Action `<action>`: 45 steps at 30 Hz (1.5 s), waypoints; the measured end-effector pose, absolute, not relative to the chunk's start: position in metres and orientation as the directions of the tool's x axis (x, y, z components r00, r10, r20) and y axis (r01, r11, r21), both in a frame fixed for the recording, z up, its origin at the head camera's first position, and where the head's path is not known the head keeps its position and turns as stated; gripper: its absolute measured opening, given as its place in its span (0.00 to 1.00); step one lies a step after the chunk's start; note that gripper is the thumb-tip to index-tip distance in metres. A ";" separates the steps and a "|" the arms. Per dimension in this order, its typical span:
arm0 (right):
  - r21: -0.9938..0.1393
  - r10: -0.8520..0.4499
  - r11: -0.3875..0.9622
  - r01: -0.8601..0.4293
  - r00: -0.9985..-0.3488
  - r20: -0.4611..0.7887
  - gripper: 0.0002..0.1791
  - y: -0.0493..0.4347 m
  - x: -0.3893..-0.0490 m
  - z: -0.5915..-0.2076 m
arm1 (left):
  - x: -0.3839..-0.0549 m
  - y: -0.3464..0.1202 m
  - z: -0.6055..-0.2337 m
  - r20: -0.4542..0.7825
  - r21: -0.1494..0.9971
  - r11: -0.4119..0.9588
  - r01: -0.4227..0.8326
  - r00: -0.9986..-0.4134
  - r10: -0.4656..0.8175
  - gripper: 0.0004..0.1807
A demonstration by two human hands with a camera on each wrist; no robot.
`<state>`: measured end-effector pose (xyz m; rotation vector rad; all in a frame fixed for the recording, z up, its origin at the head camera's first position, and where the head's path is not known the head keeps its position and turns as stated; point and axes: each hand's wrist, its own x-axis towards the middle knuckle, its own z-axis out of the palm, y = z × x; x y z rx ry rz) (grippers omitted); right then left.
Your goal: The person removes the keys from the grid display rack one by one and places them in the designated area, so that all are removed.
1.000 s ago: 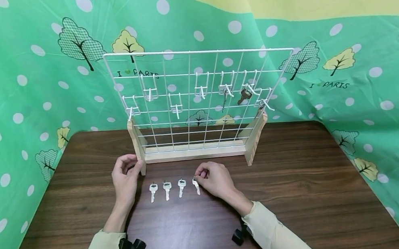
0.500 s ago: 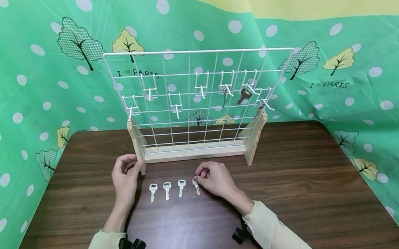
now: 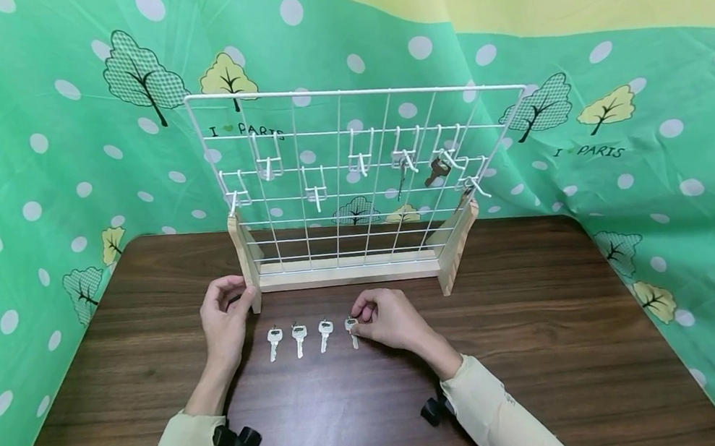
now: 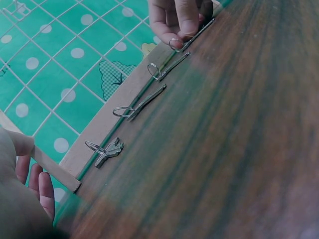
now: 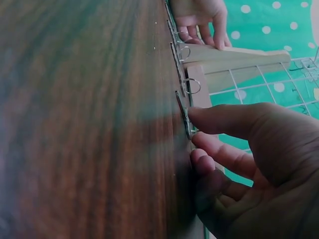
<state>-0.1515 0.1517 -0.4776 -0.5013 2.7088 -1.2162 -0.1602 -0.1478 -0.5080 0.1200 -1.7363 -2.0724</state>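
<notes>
A white wire grid rack with wooden ends stands on the table. My left hand holds its left wooden end panel, thumb on one side and fingers on the other. Several silver keys with small rings lie in a row before the rack, among them a left key, a second key and a third key. At the right end of the row, my right hand has thumb and index finger at the head of the rightmost key, its ring partly hidden between them.
White hooks hang on the grid, including a left hook and a lower hook. A dark key hangs on a hook at the right, with another key beside it. A green patterned cloth surrounds the brown table.
My right thumb has slid slightly down the rightmost key and away from the index fingertip, while the right forearm has shifted a little right. The left hand stays on the rack.
</notes>
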 end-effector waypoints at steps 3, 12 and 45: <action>-0.738 -0.347 0.625 -0.255 -0.937 0.030 0.11 0.152 -0.153 -0.481 | -0.160 -0.147 -0.507 0.203 0.955 -0.127 0.268 -0.903 -0.378 0.16; -0.737 -0.367 0.593 -0.326 -0.923 0.113 0.12 0.159 -0.161 -0.505 | -0.160 -0.147 -0.507 0.204 0.954 -0.131 0.271 -0.902 -0.380 0.16; -0.786 -0.253 0.524 -0.327 -0.941 0.223 0.07 0.159 -0.145 -0.425 | -0.159 -0.148 -0.507 0.201 0.957 -0.122 0.264 -0.904 -0.377 0.16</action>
